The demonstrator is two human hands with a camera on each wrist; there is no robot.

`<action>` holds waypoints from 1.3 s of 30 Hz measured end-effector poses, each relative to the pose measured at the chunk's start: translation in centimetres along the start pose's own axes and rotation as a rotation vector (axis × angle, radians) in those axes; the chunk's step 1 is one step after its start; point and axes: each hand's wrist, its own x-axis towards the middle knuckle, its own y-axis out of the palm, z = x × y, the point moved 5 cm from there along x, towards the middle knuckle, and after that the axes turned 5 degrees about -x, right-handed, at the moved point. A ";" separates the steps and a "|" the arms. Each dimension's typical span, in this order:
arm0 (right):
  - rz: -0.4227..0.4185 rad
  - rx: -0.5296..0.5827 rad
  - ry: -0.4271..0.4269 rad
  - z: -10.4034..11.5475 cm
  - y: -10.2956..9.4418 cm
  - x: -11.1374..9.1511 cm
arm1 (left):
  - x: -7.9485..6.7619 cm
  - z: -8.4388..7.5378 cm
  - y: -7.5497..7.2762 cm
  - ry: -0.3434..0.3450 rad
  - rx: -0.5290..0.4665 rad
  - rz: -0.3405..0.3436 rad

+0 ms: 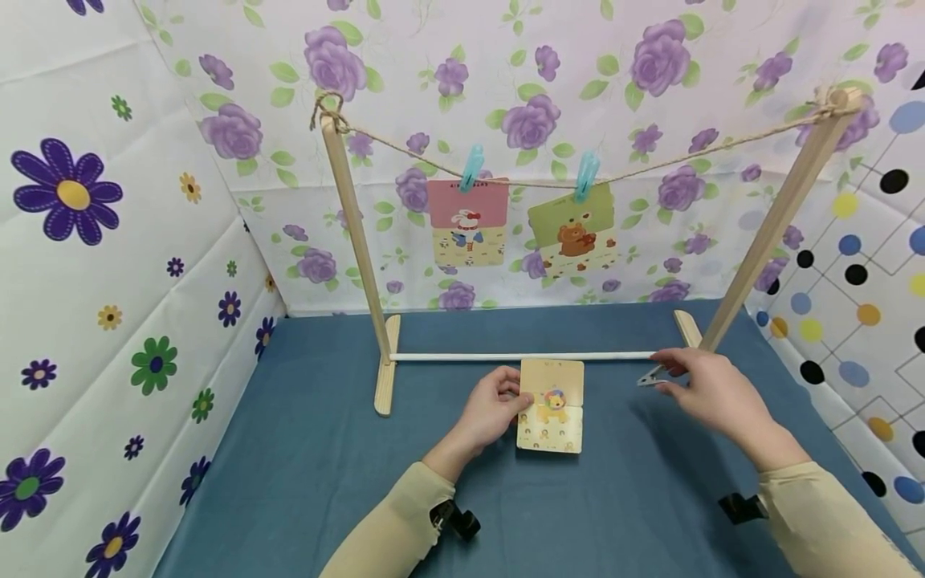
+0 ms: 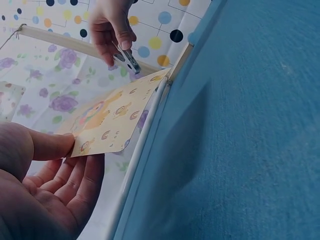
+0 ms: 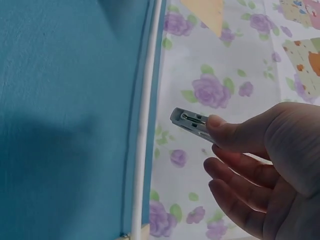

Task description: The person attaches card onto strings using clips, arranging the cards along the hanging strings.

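My left hand (image 1: 491, 408) pinches the left edge of a yellow card (image 1: 551, 429) between thumb and fingers. The card carries a lion picture and is held up off the blue cloth, as the left wrist view shows. To the right, my right hand (image 1: 711, 397) holds a grey clothespin (image 3: 192, 122) between thumb and forefinger, its other fingers loosely bent. Behind the hands, a pink rabbit card (image 1: 470, 221) and a green bear card (image 1: 574, 233) hang from a twine line (image 1: 535, 184), each under its own blue clothespin (image 1: 472, 168).
The twine runs between a left wooden post (image 1: 354, 233) and a right wooden post (image 1: 780, 217). A white rod (image 1: 462, 357) joins their feet low over the blue cloth (image 1: 303, 482). Flowered fabric (image 1: 448, 40) hangs behind, dotted fabric (image 1: 867, 273) at the right.
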 end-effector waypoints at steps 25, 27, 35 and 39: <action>-0.122 -0.074 0.013 0.3 -4.6 -0.9 | 0.6 -0.9 1.1 0.016 0.010 -0.010; -0.147 -0.081 0.008 0.4 -5.0 -0.9 | 0.7 -1.0 1.1 0.016 0.011 -0.009; -0.212 -0.121 -0.018 0.7 -6.4 -1.1 | 1.1 -1.7 1.5 0.034 0.019 0.008; -0.214 -0.125 -0.025 0.6 -6.9 -1.1 | 1.1 -2.3 1.7 0.053 0.009 0.023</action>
